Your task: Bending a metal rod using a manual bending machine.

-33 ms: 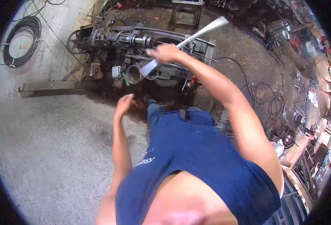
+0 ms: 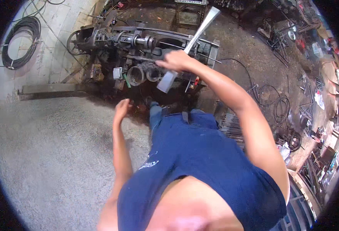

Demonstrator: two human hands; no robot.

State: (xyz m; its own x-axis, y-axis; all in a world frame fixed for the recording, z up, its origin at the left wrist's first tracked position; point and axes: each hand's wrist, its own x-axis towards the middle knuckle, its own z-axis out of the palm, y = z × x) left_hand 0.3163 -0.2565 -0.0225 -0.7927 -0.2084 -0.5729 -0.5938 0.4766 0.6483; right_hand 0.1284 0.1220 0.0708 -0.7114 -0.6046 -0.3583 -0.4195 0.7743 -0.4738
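My right hand (image 2: pixel 177 61) is wrapped round the narrow middle of a shiny metal bar with flat, flared ends (image 2: pixel 205 26). The bar slants over the machine, its upper end pointing away to the right and its broad lower end close to my body. My left hand (image 2: pixel 122 108) hangs low at the left, fingers loosely curled, with nothing visible in it. Beneath the bar is a lathe-like machine (image 2: pixel 138 40) with a shaft and rails. Two round, open metal containers (image 2: pixel 136 76) stand at its near side, left of the bar's lower end.
A small white box (image 2: pixel 117 73) and a green strip (image 2: pixel 127 81) lie left of the containers. A handwheel (image 2: pixel 75 42) is at the machine's left end. Coiled black cable (image 2: pixel 21 42) lies far left. Metal rods (image 2: pixel 233 125) and loose cables (image 2: pixel 281 107) lie on the right.
The bar has turned steeper: its upper end moved left and up, its lower end swung right and toward me. My right hand shifted slightly right. My left hand moved slightly left.
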